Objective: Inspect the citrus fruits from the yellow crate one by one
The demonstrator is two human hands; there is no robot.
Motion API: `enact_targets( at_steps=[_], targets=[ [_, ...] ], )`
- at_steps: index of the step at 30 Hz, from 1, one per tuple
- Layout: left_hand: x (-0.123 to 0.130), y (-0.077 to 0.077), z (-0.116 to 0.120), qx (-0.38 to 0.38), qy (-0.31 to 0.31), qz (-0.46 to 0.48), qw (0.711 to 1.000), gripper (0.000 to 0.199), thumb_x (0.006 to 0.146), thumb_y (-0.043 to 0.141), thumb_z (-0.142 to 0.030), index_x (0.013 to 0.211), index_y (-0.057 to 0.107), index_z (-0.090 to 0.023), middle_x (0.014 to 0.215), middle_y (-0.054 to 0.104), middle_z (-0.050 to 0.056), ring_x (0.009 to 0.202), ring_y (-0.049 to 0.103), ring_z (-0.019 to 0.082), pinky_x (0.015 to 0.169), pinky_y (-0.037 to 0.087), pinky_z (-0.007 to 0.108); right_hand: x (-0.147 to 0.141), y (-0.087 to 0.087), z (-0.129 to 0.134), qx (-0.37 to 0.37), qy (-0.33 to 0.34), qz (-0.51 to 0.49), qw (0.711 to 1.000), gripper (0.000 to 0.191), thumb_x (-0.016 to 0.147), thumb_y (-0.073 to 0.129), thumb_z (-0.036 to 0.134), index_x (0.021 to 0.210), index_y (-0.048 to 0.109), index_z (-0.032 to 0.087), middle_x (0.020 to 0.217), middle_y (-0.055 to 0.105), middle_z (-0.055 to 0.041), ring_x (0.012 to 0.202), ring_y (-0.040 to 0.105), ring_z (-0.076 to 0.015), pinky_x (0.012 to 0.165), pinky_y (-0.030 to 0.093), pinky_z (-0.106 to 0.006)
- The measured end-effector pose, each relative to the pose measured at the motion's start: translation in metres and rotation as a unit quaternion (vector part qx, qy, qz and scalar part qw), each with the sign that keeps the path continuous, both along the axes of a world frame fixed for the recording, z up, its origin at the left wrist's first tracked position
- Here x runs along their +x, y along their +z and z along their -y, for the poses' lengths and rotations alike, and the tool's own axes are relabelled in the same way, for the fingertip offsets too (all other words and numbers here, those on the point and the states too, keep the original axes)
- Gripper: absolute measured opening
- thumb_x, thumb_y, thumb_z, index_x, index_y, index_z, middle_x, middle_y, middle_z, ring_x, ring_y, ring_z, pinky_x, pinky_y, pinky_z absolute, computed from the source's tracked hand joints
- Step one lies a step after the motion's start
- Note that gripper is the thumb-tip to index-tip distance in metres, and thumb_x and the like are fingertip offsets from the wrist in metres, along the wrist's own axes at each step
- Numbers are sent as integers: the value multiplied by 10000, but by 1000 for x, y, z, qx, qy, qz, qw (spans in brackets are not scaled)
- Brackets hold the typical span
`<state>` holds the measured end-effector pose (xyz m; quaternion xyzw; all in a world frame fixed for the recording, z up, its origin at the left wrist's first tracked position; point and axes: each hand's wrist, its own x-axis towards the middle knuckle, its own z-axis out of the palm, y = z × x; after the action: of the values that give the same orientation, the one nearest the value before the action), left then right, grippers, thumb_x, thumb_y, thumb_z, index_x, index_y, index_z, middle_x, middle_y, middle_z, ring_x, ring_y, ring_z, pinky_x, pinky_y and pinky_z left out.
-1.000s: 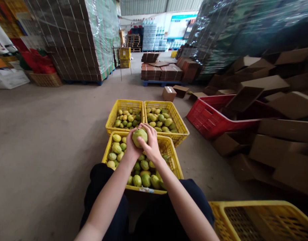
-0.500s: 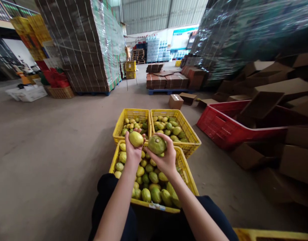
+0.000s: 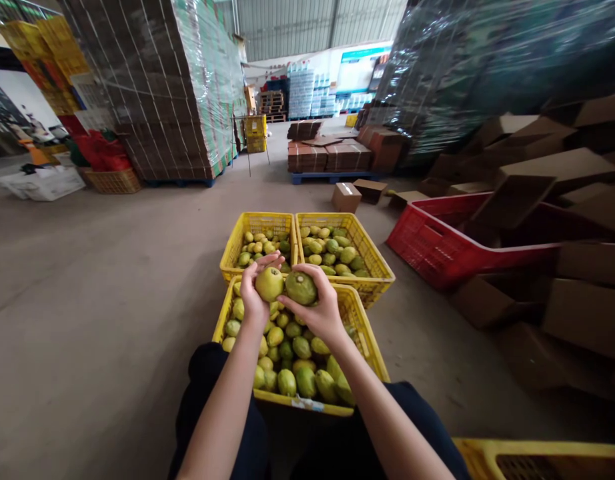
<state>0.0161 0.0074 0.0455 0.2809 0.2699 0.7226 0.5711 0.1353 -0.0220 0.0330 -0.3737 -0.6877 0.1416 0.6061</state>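
Observation:
My left hand [image 3: 255, 293] cradles a yellow-green oval fruit [image 3: 269, 285], whose dark end spot faces me. A darker green fruit [image 3: 301, 288] with a pale round stem scar is gripped between the thumb and fingers of my right hand [image 3: 323, 303]. The two fruits are side by side, close together or touching. Both hands are above the near yellow crate [image 3: 371, 347], which is full of similar green and yellow fruit [image 3: 301, 347]. Their exact kind is not clear to me.
Beyond the hands, a left yellow crate [image 3: 232, 240] and a right yellow crate [image 3: 375, 257] hold more such fruit. A red crate [image 3: 427, 243] and cardboard boxes [image 3: 587, 307] crowd the right. Another yellow crate [image 3: 547, 448] shows at the bottom right.
My hands have come closer together, bringing the two fruits side by side. The left fruit has been turned so its end spot shows. The view has shifted slightly.

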Motion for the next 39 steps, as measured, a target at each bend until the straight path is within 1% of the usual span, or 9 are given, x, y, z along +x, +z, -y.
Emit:
enact_targets(
  at_steps=[4, 8, 13, 17, 20, 25, 31, 36, 39],
  targets=[
    [-2, 2, -1, -5, 8, 11, 1000, 317, 772, 508, -320, 766, 774, -146, 1048, 759, 100, 1003, 707, 234, 933, 500, 292, 0, 0, 1, -4, 0, 2, 1000, 461, 739, 831, 358, 1124, 598, 259, 1096, 663, -63, 1013, 641, -253, 913, 525, -406],
    [0, 0, 0, -18, -1, 10, 1000, 320, 804, 473, -249, 791, 773, -137, 999, 765, 105, 1090, 679, 224, 985, 467, 271, 2, 1, 0, -18, 4, -4, 1000, 438, 737, 823, 371, 1102, 611, 256, 1089, 671, -63, 1006, 642, -256, 913, 521, -412],
    [4, 2, 2, -39, -23, 13, 999, 343, 808, 457, -248, 775, 775, -125, 958, 771, 110, 1030, 698, 226, 931, 491, 270, 5, 1, -1, -70, -1, -48, 996, 438, 712, 826, 370, 1082, 627, 248, 1075, 683, -47, 992, 643, -246, 927, 511, -405],
    [6, 8, 4, -73, -56, 62, 994, 341, 793, 459, -253, 801, 770, -113, 960, 767, 115, 975, 713, 246, 894, 518, 308, 3, 2, -1, -138, -12, -133, 981, 483, 636, 862, 379, 1040, 637, 241, 1031, 691, -23, 954, 645, -233, 894, 521, -376],
    [8, 9, 6, -100, -102, 117, 983, 341, 814, 449, -237, 863, 759, -106, 957, 762, 115, 996, 713, 241, 939, 519, 314, 2, 3, -5, -226, -16, -238, 944, 467, 611, 854, 393, 996, 637, 242, 909, 684, 15, 840, 640, -196, 782, 533, -318],
    [11, 3, 2, -183, -166, 203, 947, 354, 877, 472, -210, 1124, 703, -107, 965, 759, 114, 978, 718, 222, 945, 535, 316, 5, 2, -14, -336, 37, -427, 839, 411, 601, 755, 422, 934, 583, 254, 804, 673, 43, 726, 645, -179, 586, 524, -265],
    [18, -6, -7, -237, -171, 241, 926, 396, 1004, 409, -302, 1303, 605, -132, 991, 751, 100, 778, 711, 199, 870, 567, 344, 5, 6, -16, -354, 23, -491, 795, 312, 675, 743, 411, 884, 572, 255, 758, 669, 47, 702, 678, -177, 550, 590, -278],
    [21, -10, -7, -274, -162, 244, 916, 458, 1011, 385, -366, 1330, 583, -104, 1023, 732, 137, 764, 694, 219, 795, 570, 349, 4, 14, -16, -430, 36, -535, 726, 180, 866, 621, 389, 891, 596, 212, 698, 694, 14, 584, 673, -165, 454, 584, -266],
    [20, -8, -6, -290, -156, 245, 912, 446, 1013, 370, -368, 1297, 595, -107, 1006, 729, 134, 726, 678, 202, 752, 574, 340, 4, 18, -15, -453, 34, -559, 694, 182, 929, 559, 380, 881, 595, 209, 666, 705, 13, 526, 654, -146, 414, 568, -242]
  ],
)
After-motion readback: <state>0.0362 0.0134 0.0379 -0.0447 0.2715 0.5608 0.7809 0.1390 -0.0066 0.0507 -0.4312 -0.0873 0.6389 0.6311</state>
